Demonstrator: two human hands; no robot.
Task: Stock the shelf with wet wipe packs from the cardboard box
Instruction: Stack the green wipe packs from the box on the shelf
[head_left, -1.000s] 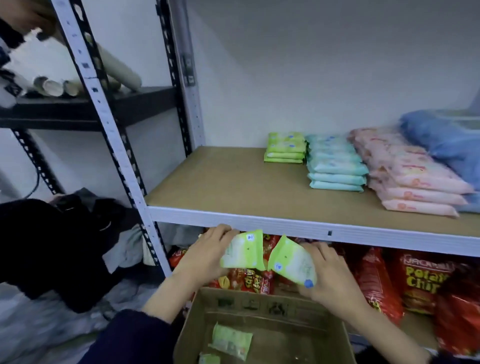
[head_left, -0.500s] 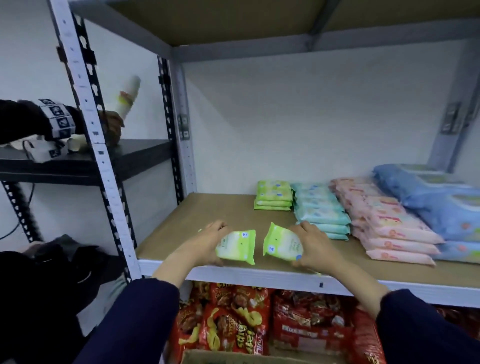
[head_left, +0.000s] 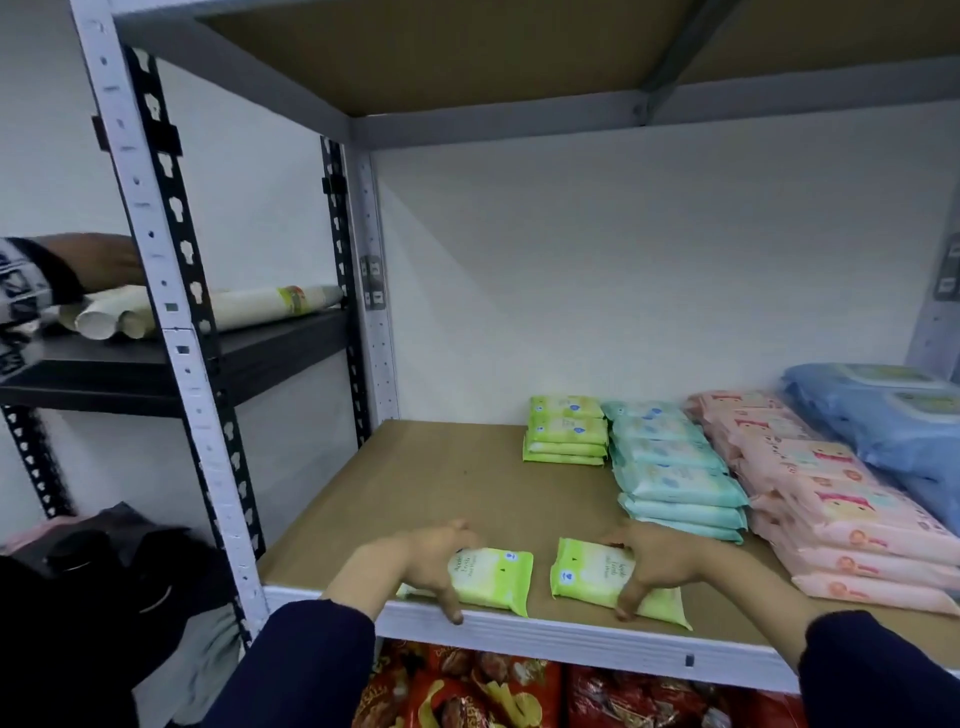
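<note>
Nearest me, two dark sleeves reach up over red snack bags (head_left: 483, 691) on the level below. Just past the shelf's front rail (head_left: 571, 631), each hand holds one green wipe pack lying flat on the brown board. The left hand (head_left: 410, 564) has its fingers curled round the left end of the left pack (head_left: 493, 574), with one finger reaching down onto the rail. The right hand (head_left: 660, 564) grips the right pack (head_left: 587, 571) the same way at its right end. The packs lie side by side with a narrow gap between them.

Beyond them is bare board, then a green stack (head_left: 566, 436) by the back wall, with teal packs (head_left: 675, 478), pink packs (head_left: 831, 499) and blue packs (head_left: 883, 415) to its right. The cardboard box is out of view.

I judge this as the placing step. I would slide both packs straight back, keeping them flat, and line them up in front of the green stack, clear of the teal row, before letting go.
</note>
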